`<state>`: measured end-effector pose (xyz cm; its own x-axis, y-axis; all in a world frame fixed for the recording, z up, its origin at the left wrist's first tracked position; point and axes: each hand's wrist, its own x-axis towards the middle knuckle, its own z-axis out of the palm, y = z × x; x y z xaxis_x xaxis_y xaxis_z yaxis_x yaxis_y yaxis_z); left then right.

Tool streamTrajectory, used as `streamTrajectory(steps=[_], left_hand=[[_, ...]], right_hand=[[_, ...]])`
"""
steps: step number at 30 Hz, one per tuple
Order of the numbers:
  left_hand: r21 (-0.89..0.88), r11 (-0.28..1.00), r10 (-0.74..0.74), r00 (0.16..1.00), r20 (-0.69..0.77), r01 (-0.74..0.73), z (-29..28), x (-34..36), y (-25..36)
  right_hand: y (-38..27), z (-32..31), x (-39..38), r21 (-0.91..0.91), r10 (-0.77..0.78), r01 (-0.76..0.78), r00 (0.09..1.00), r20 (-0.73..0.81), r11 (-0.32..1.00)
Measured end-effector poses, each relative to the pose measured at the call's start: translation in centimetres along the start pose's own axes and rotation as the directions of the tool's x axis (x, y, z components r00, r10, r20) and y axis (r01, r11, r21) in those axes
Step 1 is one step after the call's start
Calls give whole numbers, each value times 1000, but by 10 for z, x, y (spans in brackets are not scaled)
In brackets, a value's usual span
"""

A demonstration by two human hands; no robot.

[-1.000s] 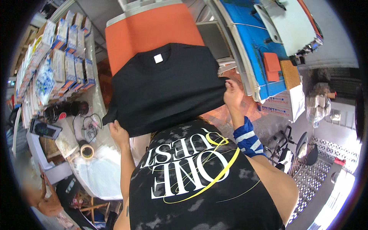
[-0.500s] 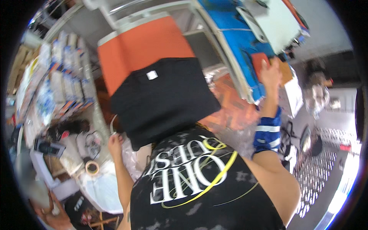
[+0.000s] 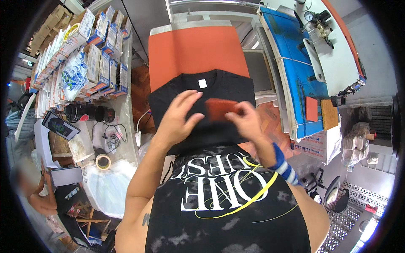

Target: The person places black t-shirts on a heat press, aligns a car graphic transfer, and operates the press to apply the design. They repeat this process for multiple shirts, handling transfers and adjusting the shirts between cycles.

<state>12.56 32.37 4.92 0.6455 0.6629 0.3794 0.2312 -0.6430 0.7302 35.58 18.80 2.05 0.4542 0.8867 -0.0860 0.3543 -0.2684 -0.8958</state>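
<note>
A black T-shirt (image 3: 206,137) with a white neck label (image 3: 202,83) lies over an orange pad-like board (image 3: 190,48), which shows beyond its collar. My right hand (image 3: 249,122) pinches a flat reddish-orange rectangular sheet (image 3: 218,110) above the shirt's front; it is smeared by motion, so its exact kind is unclear. Over the left part of the shirt, my left hand (image 3: 179,120) is open with fingers and thumb apart, holding nothing. I cannot tell whether the left fingers touch the cloth.
At right, a blue-topped machine bed (image 3: 291,63) bears another reddish-orange rectangle (image 3: 311,109) and a tan rectangle (image 3: 329,114). Stacked boxes (image 3: 101,71), a tape roll (image 3: 103,161) and a phone (image 3: 61,125) crowd the left table. A person (image 3: 40,185) sits at far left.
My right hand has come from the blue bed to above the shirt, bringing a reddish-orange sheet. My left hand has risen from beside the shirt to over it. The view has shifted.
</note>
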Motion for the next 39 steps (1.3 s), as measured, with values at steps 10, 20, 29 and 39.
streamTrajectory(steps=[10,20,29,39], left_hand=[[271,956,-80,989,-124,111,-32,89,-89],[106,965,-263,902,342,241,43,146,-134],[239,964,-176,959,222,121,28,102,-122],[148,934,-338,939,69,325,37,96,-114]], right_hand=[[-9,55,154,-719,-571,548,780,256,426],[-16,40,168,-567,-428,569,822,376,595],[10,53,170,-488,-509,554,827,236,674],[2,57,162,-480,-444,473,878,181,739]])
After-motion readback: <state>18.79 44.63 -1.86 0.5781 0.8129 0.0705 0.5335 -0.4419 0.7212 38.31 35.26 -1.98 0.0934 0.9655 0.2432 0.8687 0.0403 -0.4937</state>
